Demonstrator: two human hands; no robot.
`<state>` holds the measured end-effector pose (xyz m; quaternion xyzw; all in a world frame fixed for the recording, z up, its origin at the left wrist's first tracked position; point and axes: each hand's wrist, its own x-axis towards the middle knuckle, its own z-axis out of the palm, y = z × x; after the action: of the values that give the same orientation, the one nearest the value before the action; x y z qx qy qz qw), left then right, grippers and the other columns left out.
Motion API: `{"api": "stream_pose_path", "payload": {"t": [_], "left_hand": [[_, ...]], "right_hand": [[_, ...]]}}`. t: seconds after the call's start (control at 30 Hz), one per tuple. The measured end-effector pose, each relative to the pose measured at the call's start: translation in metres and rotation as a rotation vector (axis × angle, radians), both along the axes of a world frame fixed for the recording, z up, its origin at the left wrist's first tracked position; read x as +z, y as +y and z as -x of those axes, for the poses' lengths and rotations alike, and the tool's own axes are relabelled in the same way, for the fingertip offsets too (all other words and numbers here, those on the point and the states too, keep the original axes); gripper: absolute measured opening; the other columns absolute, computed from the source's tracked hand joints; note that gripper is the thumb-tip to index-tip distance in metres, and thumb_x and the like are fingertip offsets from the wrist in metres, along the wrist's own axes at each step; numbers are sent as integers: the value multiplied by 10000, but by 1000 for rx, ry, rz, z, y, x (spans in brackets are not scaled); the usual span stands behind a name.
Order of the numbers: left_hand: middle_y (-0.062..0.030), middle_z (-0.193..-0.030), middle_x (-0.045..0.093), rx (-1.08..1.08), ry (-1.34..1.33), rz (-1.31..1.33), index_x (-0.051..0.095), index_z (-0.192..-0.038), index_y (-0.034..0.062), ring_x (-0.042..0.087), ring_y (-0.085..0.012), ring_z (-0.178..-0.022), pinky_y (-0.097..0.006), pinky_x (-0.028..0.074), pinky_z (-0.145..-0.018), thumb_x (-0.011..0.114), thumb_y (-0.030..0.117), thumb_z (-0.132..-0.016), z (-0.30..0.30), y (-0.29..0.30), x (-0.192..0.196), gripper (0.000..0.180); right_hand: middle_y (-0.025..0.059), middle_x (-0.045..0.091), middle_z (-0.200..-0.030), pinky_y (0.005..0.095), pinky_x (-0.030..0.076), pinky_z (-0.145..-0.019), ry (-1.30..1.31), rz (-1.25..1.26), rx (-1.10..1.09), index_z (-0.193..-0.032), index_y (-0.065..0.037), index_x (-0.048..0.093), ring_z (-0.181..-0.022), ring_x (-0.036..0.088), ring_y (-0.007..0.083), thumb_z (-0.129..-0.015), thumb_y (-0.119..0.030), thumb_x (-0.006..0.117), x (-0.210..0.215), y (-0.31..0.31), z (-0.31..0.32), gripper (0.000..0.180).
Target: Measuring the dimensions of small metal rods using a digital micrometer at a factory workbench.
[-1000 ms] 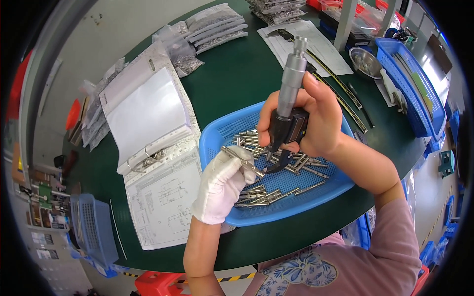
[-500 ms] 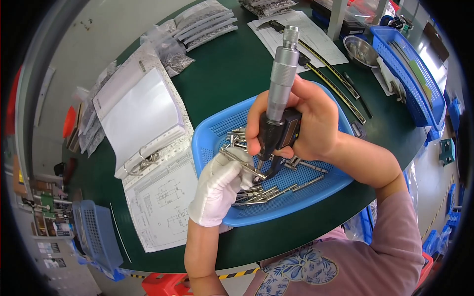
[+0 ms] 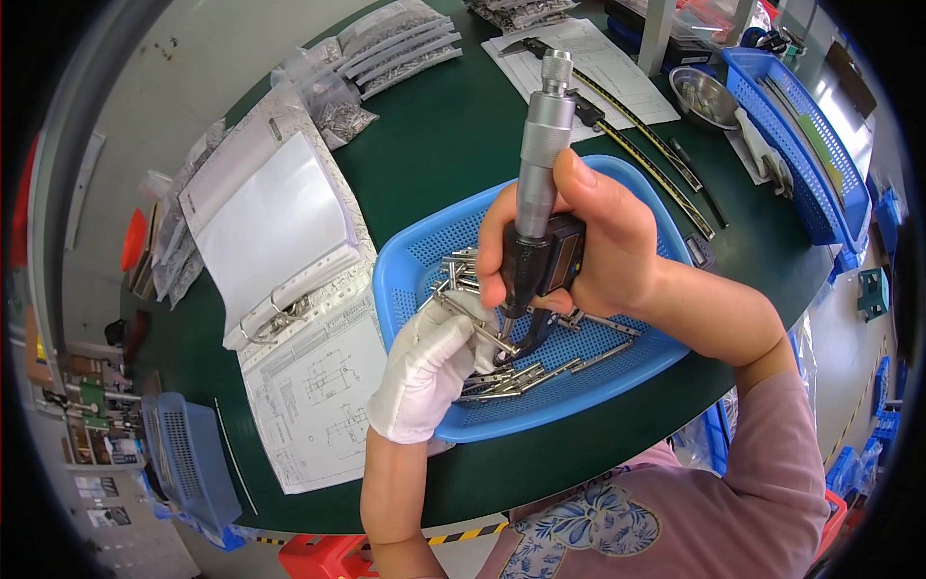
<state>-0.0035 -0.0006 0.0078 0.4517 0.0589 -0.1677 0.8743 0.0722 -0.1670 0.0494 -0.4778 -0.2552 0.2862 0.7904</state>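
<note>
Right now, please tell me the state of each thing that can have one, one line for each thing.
Digital micrometer: upright, gripped in the bare right hand.
Metal pin: pinched by the gloved left hand, its end at the micrometer's lower end.
Blue perforated tray: holds loose metal pins.
Ring binder: lying open.
Technical drawing: flat beside the tray.

The left hand (image 3: pixel 429 372) wears a white glove and pinches a shiny silver pin (image 3: pixel 475 326). The bare right hand (image 3: pixel 588 236) wraps around a measuring tool (image 3: pixel 536 207) that is silver on top and black lower down. Under both hands is a bright blue basket (image 3: pixel 410 265) full of tiny holes. Left of the hands is an open binder (image 3: pixel 265 227) with white pages. The table (image 3: pixel 434 125) is dark green. The sleeve (image 3: pixel 772 482) is pink.
</note>
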Motion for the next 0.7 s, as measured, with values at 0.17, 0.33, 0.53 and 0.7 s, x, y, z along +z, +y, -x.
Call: {"api": "stream_pose_path", "payload": {"t": [0.17,0.33,0.53,0.7], "left_hand": [[-57,-841,530,-14,0,19,481,-969,-7,501,-117,-702,-226,410,-624,471,132,-821,-1,-1,-1,203],[-58,-841,534,-35,23,57,476,-979,-10,504,-119,-704,-227,408,-629,475,137,-820,0,1,-1,217],[-60,-828,525,-43,-5,26,478,-980,-11,495,-121,-682,-227,400,-618,473,145,-815,1,-2,5,228],[-66,-785,521,-29,-33,32,491,-972,-15,488,-133,-672,-233,396,-614,469,160,-819,1,-3,5,234]], "right_hand": [[177,593,-682,201,337,-347,128,-134,62,-782,59,565,-375,434,123,-791,-582,233,-5,-1,-2,722],[155,601,-682,209,331,-350,163,-175,67,-767,43,585,-394,445,122,-800,-569,263,-4,1,-2,693],[176,593,-684,203,327,-342,21,-14,21,-783,46,556,-353,406,117,-791,-594,298,-7,2,0,689],[155,597,-692,200,328,-354,84,13,27,-785,21,564,-363,405,115,-780,-624,312,-4,2,1,693]]}}
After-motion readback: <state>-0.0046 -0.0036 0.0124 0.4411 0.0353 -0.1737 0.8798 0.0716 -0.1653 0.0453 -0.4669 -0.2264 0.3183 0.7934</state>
